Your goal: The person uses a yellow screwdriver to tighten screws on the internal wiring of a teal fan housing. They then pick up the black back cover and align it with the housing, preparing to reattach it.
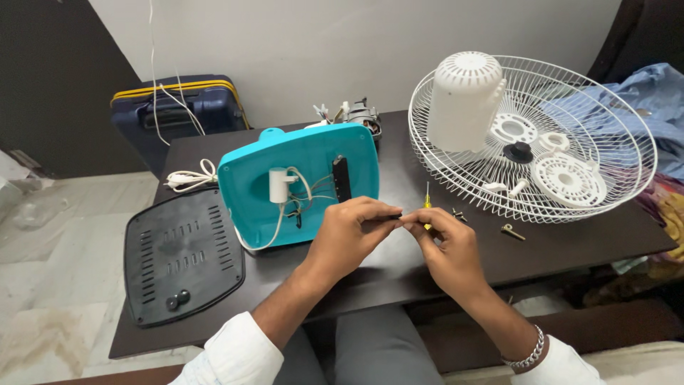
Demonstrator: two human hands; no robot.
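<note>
My left hand (349,232) and my right hand (445,246) meet over the dark table (399,178), both pinching a small black part (392,214) between their fingertips. A yellow-handled screwdriver (427,202) shows behind my right hand; whether that hand holds it is unclear. Just left of my left hand lies an upturned turquoise fan base (299,182) with a white capacitor (279,185), wires and a black switch strip (341,178) inside.
A black vented base cover (182,257) lies at the table's left front. A white wire fan guard (534,135) at the right holds a white motor cover (463,100) and plastic pieces. Loose screws (511,231) lie beside it. A motor (360,115) and a dark blue suitcase (178,110) sit behind.
</note>
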